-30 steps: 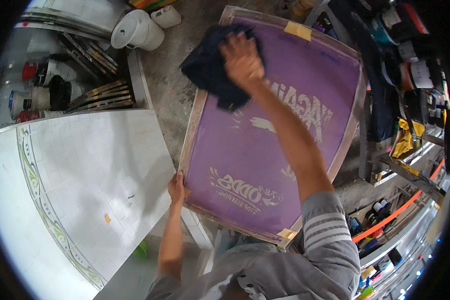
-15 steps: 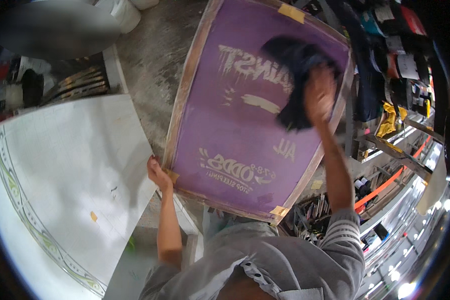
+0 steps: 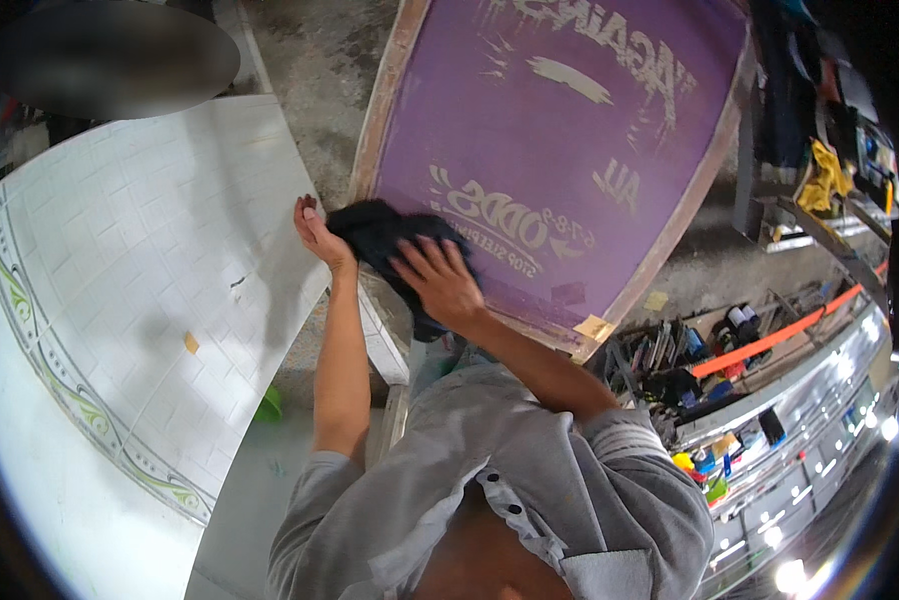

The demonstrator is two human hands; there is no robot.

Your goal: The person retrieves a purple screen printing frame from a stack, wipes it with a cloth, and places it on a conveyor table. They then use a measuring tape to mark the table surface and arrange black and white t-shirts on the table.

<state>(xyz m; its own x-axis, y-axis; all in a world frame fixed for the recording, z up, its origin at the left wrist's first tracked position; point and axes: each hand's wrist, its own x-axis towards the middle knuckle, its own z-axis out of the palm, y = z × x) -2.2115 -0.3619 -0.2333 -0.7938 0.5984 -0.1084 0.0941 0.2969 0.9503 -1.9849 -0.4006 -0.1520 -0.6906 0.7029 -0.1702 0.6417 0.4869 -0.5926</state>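
A large purple printing screen (image 3: 560, 140) with pale reversed lettering stands before me in a worn wooden frame (image 3: 375, 130). My left hand (image 3: 322, 238) is closed at the frame's left edge, close to the near left corner, with its fingertips partly hidden. A black cloth (image 3: 370, 225) is bunched over that same corner and reaches up to my left hand. Over the cloth lies my right hand (image 3: 442, 285), pressing it to the screen with the fingers a little apart and the thumb unseen. Yellow tape (image 3: 595, 327) sticks to the near right corner.
A white tiled surface (image 3: 170, 250) with a patterned border fills the left side. Concrete floor (image 3: 320, 60) shows beyond it. On the right are a cluttered shelf (image 3: 670, 350), an orange bar (image 3: 780, 333) and a yellow cloth (image 3: 823, 178). A green object (image 3: 270, 404) sits below the tiles.
My right hand has carried the black cloth from the screen's upper right down to its near left corner. The screen appears higher in view. My left hand stays at the left edge.
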